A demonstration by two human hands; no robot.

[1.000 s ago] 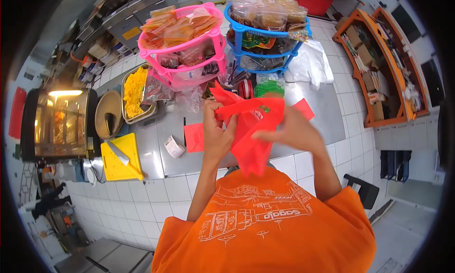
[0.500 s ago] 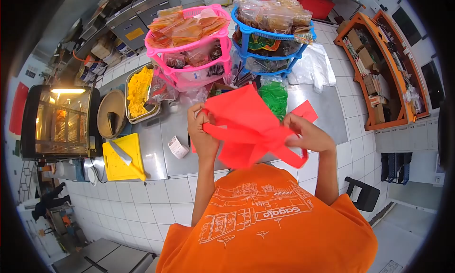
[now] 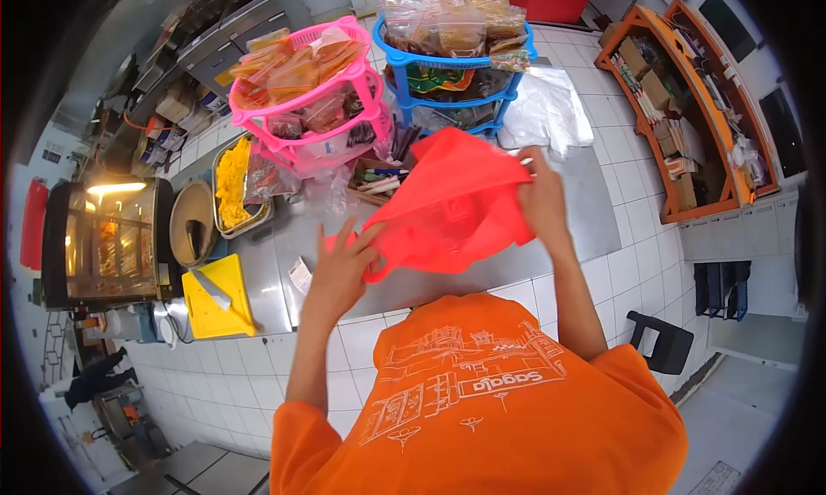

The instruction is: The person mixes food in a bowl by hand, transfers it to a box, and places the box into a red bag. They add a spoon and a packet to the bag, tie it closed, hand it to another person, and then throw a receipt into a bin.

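A bright red cloth bag [image 3: 460, 215] is stretched between my two hands above the near edge of the metal table. Its mouth gapes toward me, and a handle loop hangs at its lower left. My left hand [image 3: 340, 271] pinches the bag's left edge by that handle, with some fingers spread. At the upper right corner, my right hand [image 3: 544, 198] is closed on the fabric. Just behind the bag is an open box of pens [image 3: 379, 181]. A small white printed slip [image 3: 300, 275] lies left of my left hand.
Pink [image 3: 314, 125] and blue [image 3: 447, 61] tiered baskets hold packed plastic pouches. Clear plastic bags [image 3: 546, 112] lie at the right on the metal table [image 3: 568, 228]. A knife [image 3: 211, 289] rests on a yellow cutting board [image 3: 202, 314], near a tray of yellow food [image 3: 232, 185] and a lit display warmer [image 3: 112, 245].
The bag has gone from bunched up to spread wide. My left hand moved left and down, my right hand up. The green packet behind is now hidden, and the view has shifted.
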